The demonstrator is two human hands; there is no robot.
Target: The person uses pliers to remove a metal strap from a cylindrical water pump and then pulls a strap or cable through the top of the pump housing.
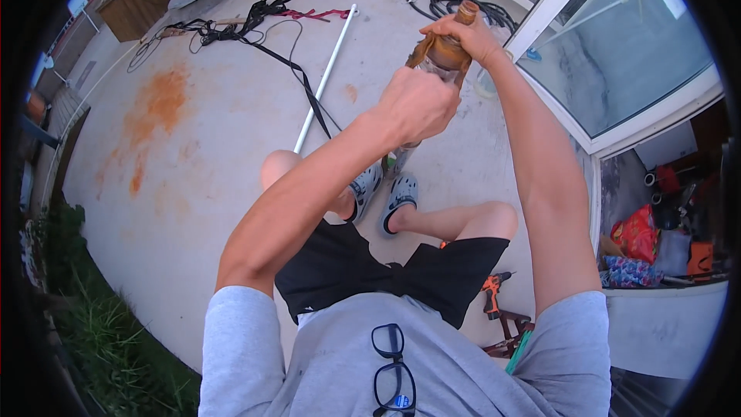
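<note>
A long rusty-brown cylinder with a narrow, bottle-like neck is held up in front of me, its neck pointing away. My right hand wraps around its upper part, just below the neck. Closed in a fist, my left hand grips it lower down and covers its middle. A ragged brown flap sticks out on the left side of the cylinder, between the two hands. Below my left fist, a greyish lower end shows above my shoes; I cannot tell exactly what kind of thing it is.
A white pole and tangled black straps lie on the concrete at the left. A coiled black hose lies beyond my hands. At the right stands a white-framed glass door. An orange drill lies beside my right thigh.
</note>
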